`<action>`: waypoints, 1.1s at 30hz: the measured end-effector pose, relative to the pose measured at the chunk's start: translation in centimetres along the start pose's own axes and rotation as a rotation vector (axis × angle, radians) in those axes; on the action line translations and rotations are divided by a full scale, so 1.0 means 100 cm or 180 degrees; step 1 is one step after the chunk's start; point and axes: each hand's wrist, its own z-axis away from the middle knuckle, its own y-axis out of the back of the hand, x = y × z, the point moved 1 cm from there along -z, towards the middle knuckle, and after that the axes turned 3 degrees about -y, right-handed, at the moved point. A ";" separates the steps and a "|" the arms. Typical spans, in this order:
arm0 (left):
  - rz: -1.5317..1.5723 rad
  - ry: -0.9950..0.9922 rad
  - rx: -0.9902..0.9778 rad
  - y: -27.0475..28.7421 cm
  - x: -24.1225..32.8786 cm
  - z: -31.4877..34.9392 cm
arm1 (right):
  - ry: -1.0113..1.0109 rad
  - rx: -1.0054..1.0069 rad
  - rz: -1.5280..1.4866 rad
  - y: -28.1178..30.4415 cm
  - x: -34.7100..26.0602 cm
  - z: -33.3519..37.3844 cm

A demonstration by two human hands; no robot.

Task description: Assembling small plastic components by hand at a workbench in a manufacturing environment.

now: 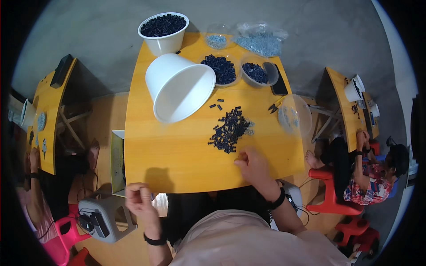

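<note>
Black parts (228, 132) beyond curled right grip (254, 166)

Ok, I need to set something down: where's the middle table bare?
Bare: near left of the table, between the tipped white bucket, black pile and near edge; also a smaller patch between right hand and clear dish. Crowded: the far end, with bowls, bag and full bucket.
</note>
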 end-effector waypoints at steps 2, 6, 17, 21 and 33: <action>0.0127 0.0087 0.0396 0.035 -0.016 -0.011 | 0.0005 0.0081 0.0159 0.005 -0.004 -0.004; 0.0530 0.0510 0.0712 0.095 -0.087 -0.025 | 0.0022 0.0024 -0.0005 0.004 -0.007 -0.008; 0.0232 0.1411 0.1147 0.121 -0.132 -0.024 | 0.0557 0.0200 0.0376 -0.010 -0.014 -0.014; 0.0162 0.0411 0.1244 0.114 -0.053 -0.013 | 0.0758 0.0326 0.0597 -0.015 -0.012 -0.014; 0.2696 0.0663 -0.0729 -0.020 0.114 -0.034 | 0.0200 -0.0173 -0.1487 0.038 -0.043 -0.064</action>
